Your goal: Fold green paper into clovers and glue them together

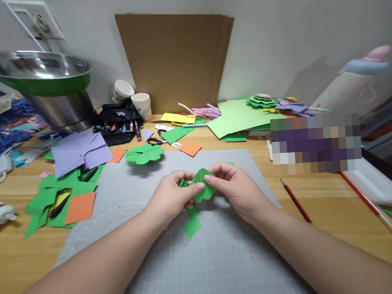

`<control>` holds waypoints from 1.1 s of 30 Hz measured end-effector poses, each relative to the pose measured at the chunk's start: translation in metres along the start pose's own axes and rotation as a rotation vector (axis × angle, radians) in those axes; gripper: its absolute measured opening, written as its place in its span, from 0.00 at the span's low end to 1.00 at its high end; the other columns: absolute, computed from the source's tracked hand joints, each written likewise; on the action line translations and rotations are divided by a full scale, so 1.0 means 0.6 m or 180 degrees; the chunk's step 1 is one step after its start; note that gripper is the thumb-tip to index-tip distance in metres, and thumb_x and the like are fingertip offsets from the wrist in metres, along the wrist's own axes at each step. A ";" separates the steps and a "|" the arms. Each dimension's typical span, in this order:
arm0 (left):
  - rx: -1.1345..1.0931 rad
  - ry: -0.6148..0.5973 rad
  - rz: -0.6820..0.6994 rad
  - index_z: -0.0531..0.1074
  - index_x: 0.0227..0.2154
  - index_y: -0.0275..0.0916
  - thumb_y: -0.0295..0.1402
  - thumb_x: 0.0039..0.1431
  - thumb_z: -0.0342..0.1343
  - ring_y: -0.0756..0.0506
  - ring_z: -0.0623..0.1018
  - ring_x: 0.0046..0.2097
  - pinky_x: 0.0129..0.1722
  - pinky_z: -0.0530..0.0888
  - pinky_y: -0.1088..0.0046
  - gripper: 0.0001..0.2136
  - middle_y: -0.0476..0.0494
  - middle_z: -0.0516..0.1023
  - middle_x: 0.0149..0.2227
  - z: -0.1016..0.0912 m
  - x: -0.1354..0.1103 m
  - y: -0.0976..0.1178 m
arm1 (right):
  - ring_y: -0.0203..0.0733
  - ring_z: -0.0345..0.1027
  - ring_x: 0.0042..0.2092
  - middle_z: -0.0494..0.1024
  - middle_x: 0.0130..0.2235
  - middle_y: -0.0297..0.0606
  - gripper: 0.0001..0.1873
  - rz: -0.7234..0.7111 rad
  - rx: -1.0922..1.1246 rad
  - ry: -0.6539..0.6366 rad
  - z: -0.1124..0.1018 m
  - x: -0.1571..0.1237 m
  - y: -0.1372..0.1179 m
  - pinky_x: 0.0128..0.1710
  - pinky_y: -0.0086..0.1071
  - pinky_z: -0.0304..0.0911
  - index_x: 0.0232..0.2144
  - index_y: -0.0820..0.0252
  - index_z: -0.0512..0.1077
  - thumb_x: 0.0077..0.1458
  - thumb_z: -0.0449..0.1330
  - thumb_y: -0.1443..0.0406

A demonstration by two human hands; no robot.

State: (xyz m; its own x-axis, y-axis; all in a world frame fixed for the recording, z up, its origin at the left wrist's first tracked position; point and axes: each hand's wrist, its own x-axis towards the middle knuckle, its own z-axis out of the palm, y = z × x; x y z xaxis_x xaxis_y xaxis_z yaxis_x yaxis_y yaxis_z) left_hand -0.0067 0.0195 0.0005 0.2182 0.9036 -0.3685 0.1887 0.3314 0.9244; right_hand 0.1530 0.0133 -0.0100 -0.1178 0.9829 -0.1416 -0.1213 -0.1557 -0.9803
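Both hands hold one green folded paper flower (204,189) above the grey cutting mat (191,272). My left hand (174,191) pinches its left side, thumb on top; part of the paper is hidden behind those fingers. On the right edge, my right hand (237,186) grips a petal between thumb and forefinger. Beneath the hands, small green paper scraps (192,226) lie on the mat. A second, opened green paper flower (144,154) rests at the mat's far left edge.
Scissors (164,141), an orange paper square (190,148) and a black pencil case (118,123) lie beyond the mat. Purple paper (81,150) and green offcuts (45,198) are at left. A red pencil (296,200) is at right. Cardboard (176,58) leans on the wall.
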 end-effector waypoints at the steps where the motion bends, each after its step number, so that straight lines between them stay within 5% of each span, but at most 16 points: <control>1: 0.0004 -0.0024 0.0007 0.69 0.30 0.38 0.39 0.45 0.63 0.54 0.67 0.20 0.22 0.65 0.78 0.13 0.54 0.70 0.22 0.000 0.000 0.001 | 0.33 0.62 0.28 0.70 0.27 0.30 0.15 0.0014 -0.0028 -0.0025 0.002 -0.001 0.000 0.28 0.29 0.58 0.26 0.60 0.69 0.41 0.69 0.58; 6: 0.0067 -0.0023 -0.0025 0.68 0.26 0.38 0.39 0.46 0.62 0.55 0.63 0.19 0.18 0.60 0.80 0.11 0.55 0.66 0.17 0.000 -0.002 0.003 | 0.38 0.65 0.29 0.73 0.34 0.38 0.19 -0.0069 -0.0864 0.0105 -0.024 0.012 -0.016 0.27 0.32 0.61 0.38 0.58 0.70 0.49 0.60 0.51; 8: 0.0053 0.0006 -0.0088 0.68 0.26 0.38 0.38 0.46 0.62 0.55 0.62 0.18 0.18 0.59 0.79 0.10 0.56 0.65 0.17 0.000 -0.002 0.003 | 0.45 0.68 0.36 0.74 0.39 0.42 0.18 -0.0536 -0.1972 0.0703 -0.061 0.027 -0.030 0.33 0.37 0.63 0.42 0.57 0.69 0.57 0.52 0.52; 10: 0.0010 0.0023 -0.0124 0.68 0.26 0.39 0.38 0.45 0.62 0.55 0.62 0.18 0.18 0.59 0.79 0.11 0.55 0.66 0.17 0.000 -0.003 0.004 | 0.54 0.64 0.48 0.71 0.49 0.50 0.17 -0.0854 -0.3569 0.1594 -0.107 0.042 -0.044 0.45 0.46 0.59 0.44 0.59 0.69 0.56 0.53 0.57; 13: -0.0033 0.0006 -0.0113 0.68 0.25 0.39 0.39 0.45 0.62 0.55 0.62 0.18 0.18 0.59 0.79 0.11 0.55 0.66 0.17 0.000 -0.003 0.004 | 0.67 0.56 0.57 0.58 0.61 0.59 0.25 -0.0102 -0.4721 0.2397 -0.168 0.061 -0.051 0.50 0.54 0.52 0.50 0.64 0.68 0.55 0.53 0.54; 17: -0.0048 0.0005 -0.0123 0.68 0.25 0.38 0.39 0.45 0.62 0.55 0.62 0.19 0.18 0.59 0.79 0.11 0.55 0.66 0.18 -0.001 -0.003 0.005 | 0.70 0.52 0.60 0.50 0.65 0.63 0.31 0.0640 -0.4898 0.2474 -0.209 0.077 -0.037 0.52 0.54 0.49 0.54 0.68 0.65 0.57 0.48 0.52; 25: -0.0021 -0.0063 -0.0094 0.68 0.26 0.38 0.38 0.47 0.61 0.55 0.62 0.19 0.18 0.59 0.80 0.10 0.54 0.67 0.19 -0.003 -0.003 0.004 | 0.68 0.52 0.60 0.55 0.64 0.60 0.28 0.1030 -0.4705 0.2387 -0.237 0.088 -0.020 0.51 0.56 0.50 0.53 0.68 0.67 0.58 0.44 0.56; 30: -0.0077 -0.0016 -0.0102 0.67 0.25 0.38 0.38 0.47 0.62 0.56 0.62 0.19 0.19 0.59 0.80 0.11 0.55 0.67 0.18 -0.001 -0.003 0.005 | 0.65 0.59 0.55 0.71 0.51 0.57 0.21 0.0686 -0.4666 0.2330 -0.204 0.079 -0.035 0.49 0.56 0.53 0.46 0.65 0.71 0.56 0.49 0.59; 33: -0.0348 -0.0018 -0.0014 0.68 0.25 0.37 0.38 0.47 0.63 0.56 0.63 0.19 0.20 0.60 0.79 0.11 0.54 0.68 0.20 -0.002 -0.001 0.003 | 0.54 0.69 0.42 0.76 0.39 0.49 0.16 -0.0495 -0.3596 0.2019 -0.138 0.053 -0.045 0.40 0.45 0.61 0.39 0.60 0.71 0.56 0.52 0.57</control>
State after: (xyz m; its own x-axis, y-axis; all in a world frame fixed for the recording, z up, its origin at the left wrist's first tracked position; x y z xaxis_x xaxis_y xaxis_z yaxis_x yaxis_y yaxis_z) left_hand -0.0075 0.0198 0.0024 0.2230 0.9007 -0.3729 0.0842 0.3633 0.9279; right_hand 0.2341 0.0571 0.0003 0.3427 0.9063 0.2474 0.8354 -0.1735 -0.5216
